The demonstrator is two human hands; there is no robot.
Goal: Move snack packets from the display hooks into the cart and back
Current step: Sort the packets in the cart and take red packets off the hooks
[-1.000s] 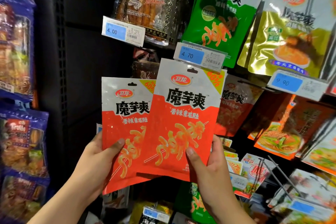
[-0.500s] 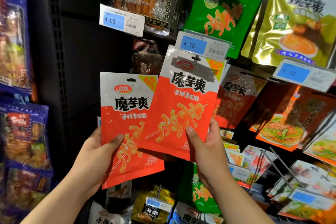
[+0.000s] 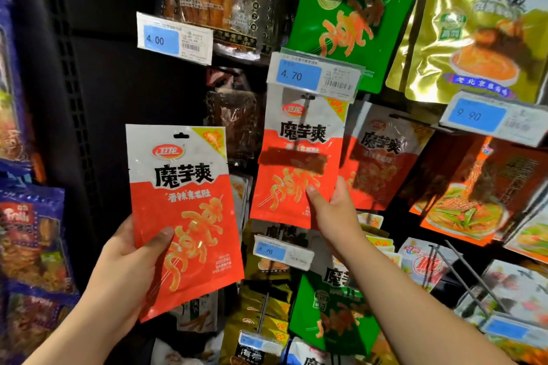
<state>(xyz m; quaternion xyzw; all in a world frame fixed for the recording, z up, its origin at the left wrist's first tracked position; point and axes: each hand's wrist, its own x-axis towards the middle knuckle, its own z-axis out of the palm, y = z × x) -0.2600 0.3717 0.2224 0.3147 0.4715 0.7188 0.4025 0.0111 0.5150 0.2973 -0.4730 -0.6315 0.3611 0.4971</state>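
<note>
Two red-and-white packets are held up, one per hand. The left hand (image 3: 127, 261) grips the left packet (image 3: 181, 210) by its lower left edge, thumb curled across the front and fingers behind, holding it upright in front of the dark rack (image 3: 98, 83). The right hand (image 3: 333, 216) pinches the lower right corner of the right packet (image 3: 296, 139), whose top sits just beneath the 4.70 price tag (image 3: 314, 75), where a hook (image 3: 307, 104) crosses it.
</note>
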